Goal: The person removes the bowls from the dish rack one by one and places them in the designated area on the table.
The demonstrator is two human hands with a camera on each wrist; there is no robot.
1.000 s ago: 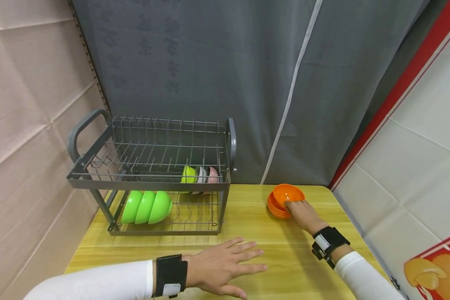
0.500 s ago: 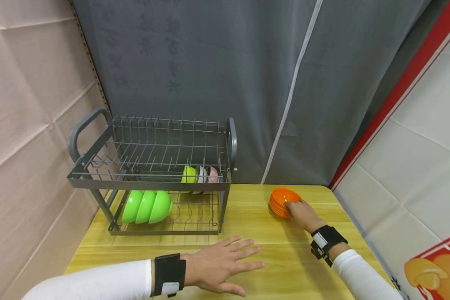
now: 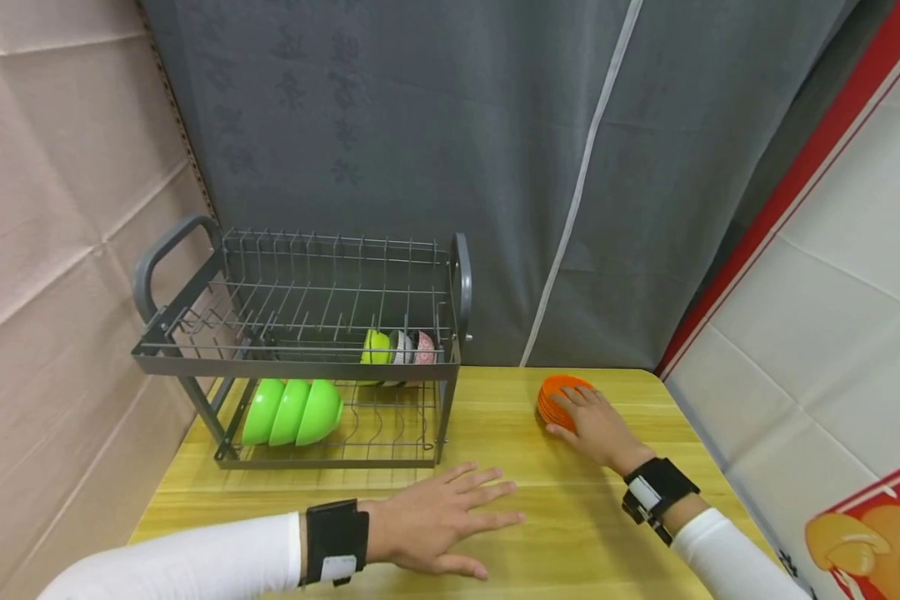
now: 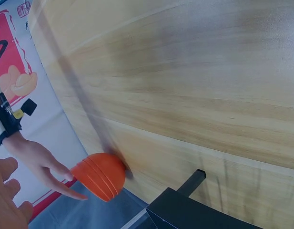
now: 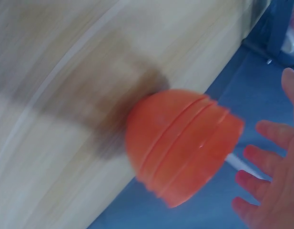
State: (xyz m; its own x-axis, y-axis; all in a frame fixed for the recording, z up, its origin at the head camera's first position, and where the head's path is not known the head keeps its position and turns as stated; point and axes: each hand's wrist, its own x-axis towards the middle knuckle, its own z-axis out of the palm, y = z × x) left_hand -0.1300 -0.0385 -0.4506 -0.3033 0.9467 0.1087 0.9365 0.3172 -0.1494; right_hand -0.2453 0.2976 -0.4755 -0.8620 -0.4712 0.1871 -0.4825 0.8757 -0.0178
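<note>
A nested stack of orange bowls (image 3: 547, 400) stands upright on the wooden table at the right. My right hand (image 3: 598, 429) is just above the stack's near right side, fingers spread and holding nothing. In the right wrist view, the fingers (image 5: 268, 162) are apart from the topmost rim, and the bowls (image 5: 177, 143) sit one inside another. My left hand (image 3: 435, 527) hovers over the front of the table with straight, spread fingers and nothing in it. The left wrist view shows the bowl stack (image 4: 101, 175) beside the right hand (image 4: 39, 160).
At the left stands a two-tier grey dish rack (image 3: 300, 369). Three green bowls (image 3: 292, 412) lean on its lower tier. Small yellow-green (image 3: 376, 347), whitish (image 3: 402, 348) and pink (image 3: 424, 348) bowls stand at its right end. A grey curtain (image 3: 390, 142) hangs behind the table.
The top orange bowl, earlier raised and gripped at its rim by my right hand, has gone down into the stack. That hand has let go and spread its fingers. My left hand has barely shifted.
</note>
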